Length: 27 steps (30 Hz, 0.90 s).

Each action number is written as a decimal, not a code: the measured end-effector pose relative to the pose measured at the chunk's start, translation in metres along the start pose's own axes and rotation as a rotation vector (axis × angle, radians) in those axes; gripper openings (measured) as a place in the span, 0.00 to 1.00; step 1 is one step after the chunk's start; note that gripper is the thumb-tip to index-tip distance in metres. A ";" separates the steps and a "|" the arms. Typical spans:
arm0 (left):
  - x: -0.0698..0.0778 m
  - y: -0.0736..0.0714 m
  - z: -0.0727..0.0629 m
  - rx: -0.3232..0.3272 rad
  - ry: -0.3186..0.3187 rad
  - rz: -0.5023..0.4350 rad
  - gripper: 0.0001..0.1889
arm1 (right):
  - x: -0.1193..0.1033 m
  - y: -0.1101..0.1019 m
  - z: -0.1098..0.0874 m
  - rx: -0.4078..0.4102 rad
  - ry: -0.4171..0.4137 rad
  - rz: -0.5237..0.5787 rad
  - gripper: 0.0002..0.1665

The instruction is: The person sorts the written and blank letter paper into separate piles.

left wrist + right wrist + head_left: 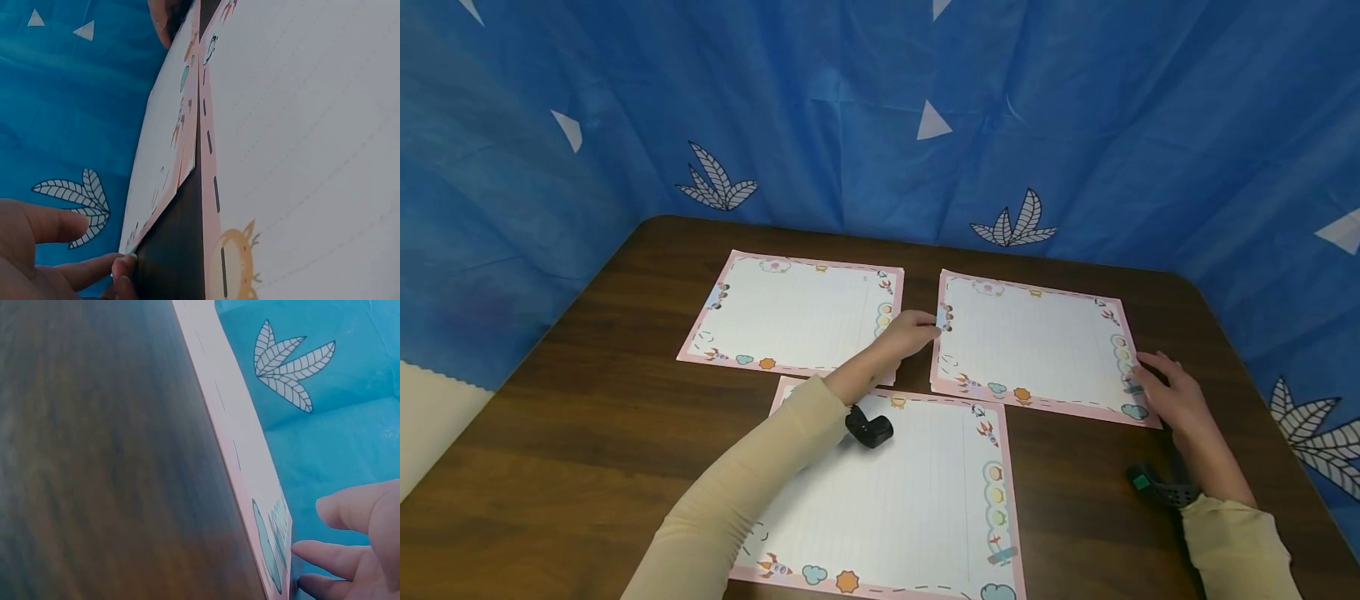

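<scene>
A stack of pink-bordered writing paper (1030, 346) with cartoon rockets and clouds lies at the back right of the table, between both hands. My left hand (907, 337) touches its left edge with the fingertips. In the left wrist view, the thumb stands away from the sheets (159, 137). At the opposite side, my right hand (1176, 396) has its fingers against the right edge near the front corner. The right wrist view shows that thumb raised apart from the paper (228, 419). Some sheet edges at the left side are slightly uneven.
A matching stack (797, 312) lies at the back left. Another paper stack (902, 492) is at the front, partly covered by my left forearm. All rest on a dark brown wooden table (565, 433), with a blue patterned curtain (850, 125) behind.
</scene>
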State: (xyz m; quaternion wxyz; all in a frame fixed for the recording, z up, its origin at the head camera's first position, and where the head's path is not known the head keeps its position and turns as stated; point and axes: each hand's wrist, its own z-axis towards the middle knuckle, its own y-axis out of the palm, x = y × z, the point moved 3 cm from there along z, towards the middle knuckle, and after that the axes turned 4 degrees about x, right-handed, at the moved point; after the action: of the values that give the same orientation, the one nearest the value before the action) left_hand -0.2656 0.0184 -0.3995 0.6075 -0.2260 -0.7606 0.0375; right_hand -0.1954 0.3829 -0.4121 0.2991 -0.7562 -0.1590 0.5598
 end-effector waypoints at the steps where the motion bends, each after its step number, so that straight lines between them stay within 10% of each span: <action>1: -0.001 0.000 0.000 0.001 0.002 -0.004 0.22 | 0.000 0.000 0.000 0.006 0.009 0.011 0.39; 27: 0.002 -0.001 -0.002 -0.005 -0.006 -0.004 0.22 | -0.001 -0.001 -0.003 0.074 0.077 0.080 0.37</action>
State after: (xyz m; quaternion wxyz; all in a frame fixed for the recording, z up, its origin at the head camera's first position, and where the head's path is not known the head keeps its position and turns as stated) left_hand -0.2647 0.0174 -0.3970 0.6048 -0.2262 -0.7628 0.0350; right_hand -0.1931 0.3826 -0.4101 0.3101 -0.7715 -0.0964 0.5471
